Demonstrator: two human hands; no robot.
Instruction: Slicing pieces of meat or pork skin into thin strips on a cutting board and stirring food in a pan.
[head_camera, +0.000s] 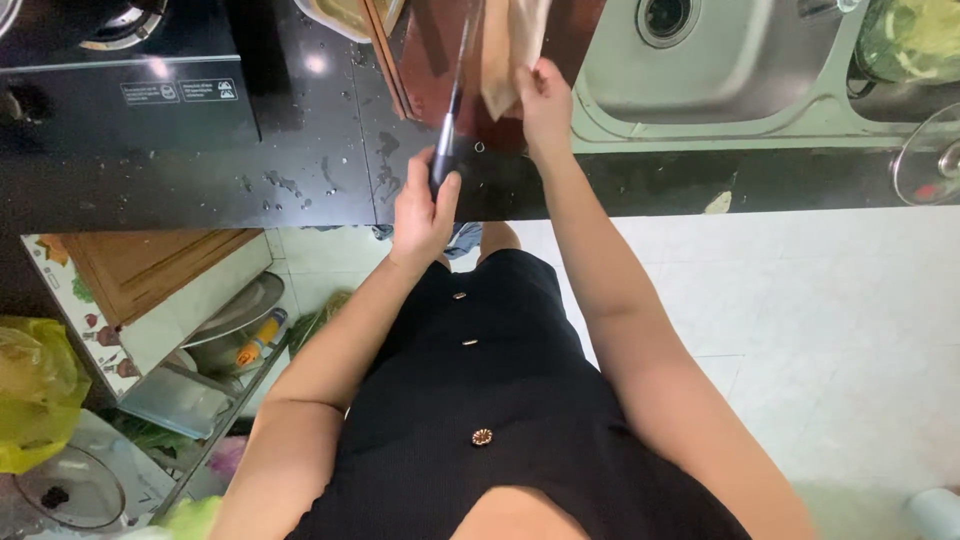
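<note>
Your left hand (425, 205) is wrapped tight round the dark handle of a knife (452, 95), blade running away past your fingers. Right hand (545, 100) pinches a thin pale slab (505, 50), probably soft and slippery, on the wet cutting board (430, 60). Keep fingertips behind the edge.

A black surface (300, 190) is seen across the top, wet with scattered droplets. A gas hob (120, 60) is set at its left end. A steel sink (710, 60) is sunk at the right, with a glass bowl (930, 160) just beside it. Below the surface, a wire rack (215, 395) is stocked with metal dishes. A yellow plastic bag (35, 395) is noted at far left. The floor (800, 320) is pale tile.
</note>
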